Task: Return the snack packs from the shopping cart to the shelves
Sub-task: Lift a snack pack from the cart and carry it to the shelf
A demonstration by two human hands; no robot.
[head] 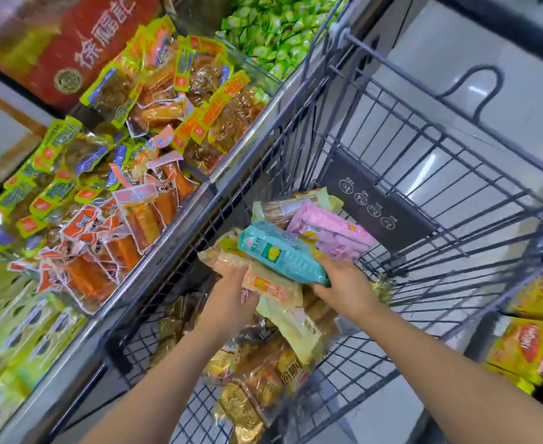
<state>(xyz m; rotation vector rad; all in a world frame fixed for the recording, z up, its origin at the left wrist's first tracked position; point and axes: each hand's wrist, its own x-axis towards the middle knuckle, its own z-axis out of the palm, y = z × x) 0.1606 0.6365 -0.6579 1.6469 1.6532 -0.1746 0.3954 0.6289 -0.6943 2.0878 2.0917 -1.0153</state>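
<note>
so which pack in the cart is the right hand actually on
The teal pack on top of the pile; the right hand grips its near end. The pink pack lies behind it.

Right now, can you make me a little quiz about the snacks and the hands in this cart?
1. True or false: both hands are inside the dark wire shopping cart.
2. Which hand grips the teal plastic snack pack? A) left hand B) right hand C) neither
3. Fill in: just beyond the teal pack lies a ____ coloured plastic snack pack.

Key: 1 true; 2 B; 3 pink.
</note>
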